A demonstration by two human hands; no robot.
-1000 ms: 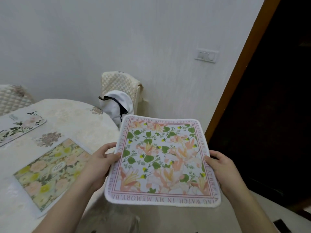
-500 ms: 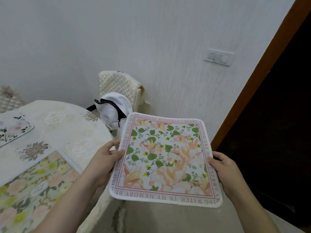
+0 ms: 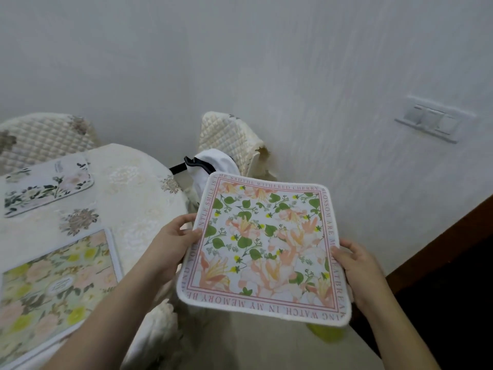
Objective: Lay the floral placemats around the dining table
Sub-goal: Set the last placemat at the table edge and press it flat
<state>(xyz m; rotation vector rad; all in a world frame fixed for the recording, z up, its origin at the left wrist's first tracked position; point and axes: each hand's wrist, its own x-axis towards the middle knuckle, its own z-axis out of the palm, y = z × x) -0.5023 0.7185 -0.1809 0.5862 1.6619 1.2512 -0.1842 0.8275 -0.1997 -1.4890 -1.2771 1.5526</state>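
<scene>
I hold a square white placemat (image 3: 266,247) with orange lilies, green leaves and a lettered pink border, flat in the air to the right of the table. My left hand (image 3: 170,244) grips its left edge and my right hand (image 3: 354,265) grips its right edge. On the round cream-clothed dining table (image 3: 133,198) lie two other floral placemats: a yellow and pink one (image 3: 56,287) at the near left and a pale one with dark leaves (image 3: 48,186) at the far left.
Two quilted cream chairs stand at the wall, one (image 3: 40,140) behind the table and one (image 3: 229,137) at its right with a white cap (image 3: 216,166) hanging on it. A light switch (image 3: 432,121) is on the wall. A dark doorway (image 3: 453,263) opens at the right.
The view has swung back to the left, showing more of the table and both laid placemats. The held placemat stays gripped by both hands at about the same height.
</scene>
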